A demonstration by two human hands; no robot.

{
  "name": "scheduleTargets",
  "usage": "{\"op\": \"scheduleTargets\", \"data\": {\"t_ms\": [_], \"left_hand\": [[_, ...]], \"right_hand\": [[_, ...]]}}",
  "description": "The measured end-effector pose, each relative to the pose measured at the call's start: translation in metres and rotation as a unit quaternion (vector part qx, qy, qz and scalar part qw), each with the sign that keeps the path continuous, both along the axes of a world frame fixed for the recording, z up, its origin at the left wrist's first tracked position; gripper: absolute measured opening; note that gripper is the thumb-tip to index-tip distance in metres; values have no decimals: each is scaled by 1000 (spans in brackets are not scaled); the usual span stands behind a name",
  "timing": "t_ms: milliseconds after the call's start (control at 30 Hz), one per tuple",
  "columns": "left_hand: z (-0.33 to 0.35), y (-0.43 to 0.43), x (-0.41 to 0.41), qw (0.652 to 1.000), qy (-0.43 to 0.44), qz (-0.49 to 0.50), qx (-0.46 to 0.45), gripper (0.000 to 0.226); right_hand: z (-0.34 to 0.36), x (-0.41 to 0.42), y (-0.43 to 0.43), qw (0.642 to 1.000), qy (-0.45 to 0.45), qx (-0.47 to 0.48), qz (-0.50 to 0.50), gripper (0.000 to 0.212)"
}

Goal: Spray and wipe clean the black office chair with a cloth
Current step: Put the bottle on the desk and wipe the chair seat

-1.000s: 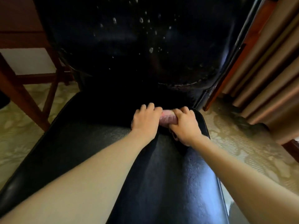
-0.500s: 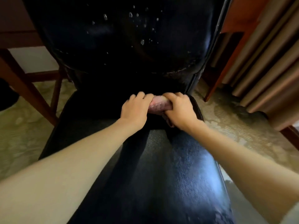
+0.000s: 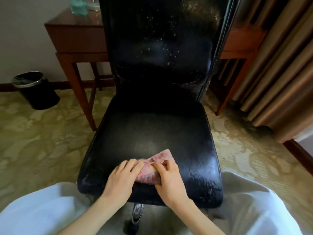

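Note:
The black office chair [image 3: 152, 126] faces me, its seat glossy and its backrest speckled with spray droplets. A pink cloth [image 3: 152, 164] lies near the seat's front edge. My left hand [image 3: 122, 179] presses on the cloth's left part with fingers laid over it. My right hand [image 3: 166, 177] holds the cloth's right part, fingers curled onto it. The near part of the cloth is covered by both hands.
A wooden desk [image 3: 76, 39] stands behind the chair on the left, with a greenish bottle [image 3: 78, 5] on top. A black waste bin [image 3: 36, 89] sits on the patterned carpet at left. Curtains [image 3: 279, 65] hang at right. White clothing [image 3: 42, 211] fills the bottom.
Both hands have drawn the cloth from the back of the seat, by the backrest, to the front edge. The view has pulled back and shows the whole chair.

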State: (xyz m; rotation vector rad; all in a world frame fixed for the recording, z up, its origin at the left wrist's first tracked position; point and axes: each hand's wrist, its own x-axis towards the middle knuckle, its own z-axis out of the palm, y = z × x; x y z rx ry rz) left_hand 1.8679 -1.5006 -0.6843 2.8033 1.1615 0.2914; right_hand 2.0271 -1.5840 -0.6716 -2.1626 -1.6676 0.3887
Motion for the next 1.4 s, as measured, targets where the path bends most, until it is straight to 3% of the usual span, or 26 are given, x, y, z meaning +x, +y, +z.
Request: {"op": "scheduleTargets", "data": {"t_ms": [367,667,933,1233,1400], "left_hand": [[-23,-45,-74,1000,-22,14,-4,91],[0,46,-115,995,-39,90,0,76],[3,119,-125,988,-72,137,-15,69],[-19,59,-129,994,-45,92,44,72],[-31,-9,-124,998,-3,58,9,82]], "right_hand": [[-32,-67,-28,996,-52,-53,56,62],[-7,-101,77,990,-72,50,110,59],[11,-116,159,988,-75,-1,135,56],[-15,-114,94,985,-72,57,148,49],[-26,-104,24,982,-87,50,162,61]]}}
